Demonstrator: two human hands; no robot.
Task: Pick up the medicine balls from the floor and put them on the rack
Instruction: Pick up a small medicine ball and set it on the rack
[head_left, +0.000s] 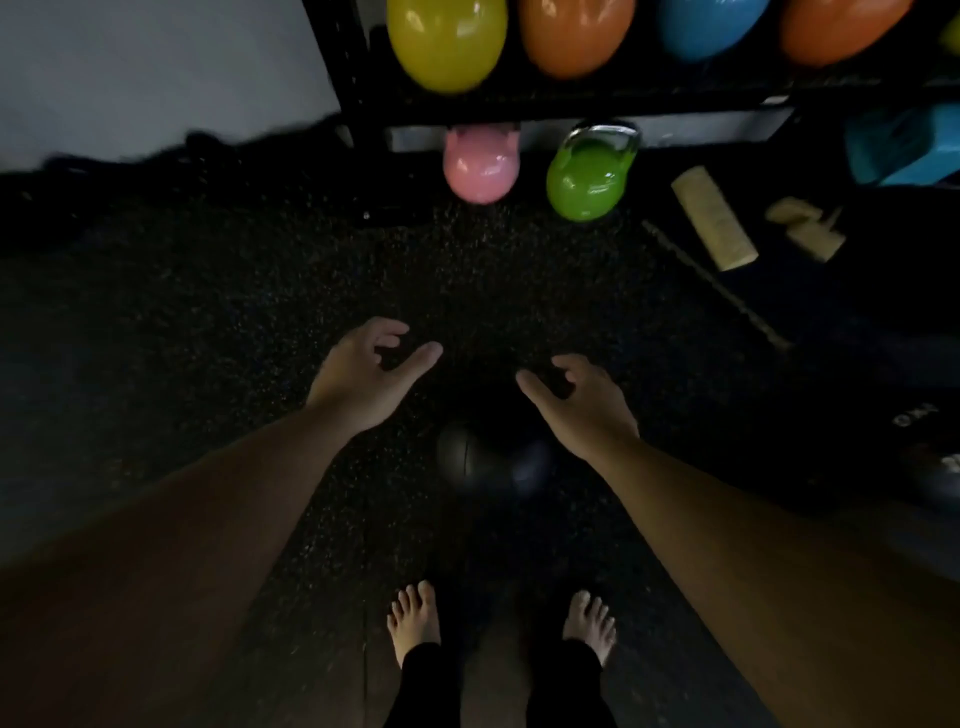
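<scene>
A dark medicine ball (470, 460) lies on the black speckled floor just ahead of my bare feet, blurred and dim. My left hand (363, 371) hovers above and left of it, fingers loosely curled, holding nothing. My right hand (576, 400) hovers above and right of it, fingers likewise relaxed and empty. The black rack (571, 98) stands at the top of the view and carries a yellow ball (447, 41), two orange balls (576, 34) and a blue ball (706, 26).
A pink kettlebell (482, 166) and a green kettlebell (589, 179) stand on the floor under the rack. Wooden blocks (714, 223) and a thin rod (717, 286) lie to the right. Blue equipment (904, 145) sits at the far right, dark weights (935, 467) at the right edge.
</scene>
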